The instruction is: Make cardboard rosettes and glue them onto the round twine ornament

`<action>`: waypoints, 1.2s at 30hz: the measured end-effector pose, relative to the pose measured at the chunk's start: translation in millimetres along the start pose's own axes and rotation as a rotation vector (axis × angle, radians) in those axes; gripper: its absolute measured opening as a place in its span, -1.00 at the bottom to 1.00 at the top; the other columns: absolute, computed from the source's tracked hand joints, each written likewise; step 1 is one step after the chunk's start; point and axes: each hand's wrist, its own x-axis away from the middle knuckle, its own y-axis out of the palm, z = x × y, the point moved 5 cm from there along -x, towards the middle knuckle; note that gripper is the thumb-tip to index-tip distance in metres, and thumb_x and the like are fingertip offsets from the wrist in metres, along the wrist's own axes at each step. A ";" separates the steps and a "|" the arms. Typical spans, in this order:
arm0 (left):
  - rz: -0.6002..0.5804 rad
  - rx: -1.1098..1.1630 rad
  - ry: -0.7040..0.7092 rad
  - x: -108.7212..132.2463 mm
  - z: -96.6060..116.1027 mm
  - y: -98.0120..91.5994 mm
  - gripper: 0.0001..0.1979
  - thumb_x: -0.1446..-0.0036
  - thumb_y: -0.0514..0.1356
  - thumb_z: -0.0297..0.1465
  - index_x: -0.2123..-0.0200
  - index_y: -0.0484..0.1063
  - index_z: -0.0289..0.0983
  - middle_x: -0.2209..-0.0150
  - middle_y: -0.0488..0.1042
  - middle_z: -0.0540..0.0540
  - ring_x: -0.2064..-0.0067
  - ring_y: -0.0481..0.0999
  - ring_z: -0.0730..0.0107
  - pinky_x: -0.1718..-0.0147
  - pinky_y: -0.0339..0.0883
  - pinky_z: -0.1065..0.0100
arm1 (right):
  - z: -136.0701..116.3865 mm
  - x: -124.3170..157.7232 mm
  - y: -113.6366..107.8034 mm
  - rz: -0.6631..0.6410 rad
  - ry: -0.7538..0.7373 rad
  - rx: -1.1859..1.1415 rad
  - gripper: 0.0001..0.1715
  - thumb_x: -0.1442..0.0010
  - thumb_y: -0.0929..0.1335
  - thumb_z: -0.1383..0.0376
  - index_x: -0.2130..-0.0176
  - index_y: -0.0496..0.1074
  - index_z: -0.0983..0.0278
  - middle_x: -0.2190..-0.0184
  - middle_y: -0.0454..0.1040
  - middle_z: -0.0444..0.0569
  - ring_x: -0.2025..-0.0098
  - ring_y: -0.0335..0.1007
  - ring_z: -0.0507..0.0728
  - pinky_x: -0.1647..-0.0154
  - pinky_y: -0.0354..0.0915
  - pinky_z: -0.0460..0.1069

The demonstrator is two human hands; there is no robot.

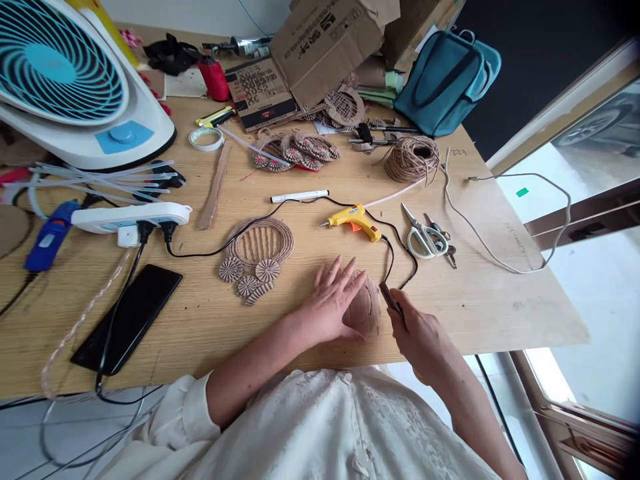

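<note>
My left hand lies flat with fingers spread on a round piece of brown cardboard near the table's front edge. My right hand is closed around a thin dark-tipped tool, a knife or pen, whose tip touches the cardboard's right edge. Just beyond the hands lie a yellow hot glue gun with its black cord and a woven cardboard ornament.
On the wooden table lie scissors, a white marker, a twine ball, a black phone, a power strip, a fan, cardboard boxes and a teal bag.
</note>
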 end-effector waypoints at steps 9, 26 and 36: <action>0.156 -0.137 -0.489 18.1 -14.3 -22.0 0.09 0.04 0.41 0.03 -0.36 0.09 -0.48 -0.19 0.37 -0.44 -0.10 0.41 -0.14 -0.05 0.35 -0.04 | -25.6 -41.8 0.7 0.161 -0.264 -0.204 -0.53 -0.39 0.13 0.19 -0.20 0.24 0.27 0.24 0.62 0.02 0.51 0.51 0.09 0.35 0.33 -0.03; 0.120 0.034 -0.084 20.5 -28.2 12.3 0.22 0.10 0.37 0.12 -0.42 -0.06 -0.46 -0.45 -0.01 -0.35 -0.47 -0.10 -0.12 -0.41 -0.18 -0.01 | -29.6 -43.4 1.6 -0.154 -0.379 0.174 -0.63 -0.41 0.12 0.30 -0.14 0.27 0.20 0.17 0.61 0.01 0.22 0.58 0.17 0.31 0.28 -0.04; 0.179 0.064 -0.072 22.6 -30.2 14.9 0.22 0.08 0.37 0.10 -0.43 -0.08 -0.45 -0.45 0.00 -0.33 -0.47 -0.10 -0.08 -0.41 -0.12 0.03 | -36.3 -38.2 11.3 -0.156 -0.308 0.411 -0.61 -0.42 0.14 0.31 -0.20 0.21 0.15 0.20 0.59 0.00 0.24 0.58 0.15 0.44 0.10 -0.05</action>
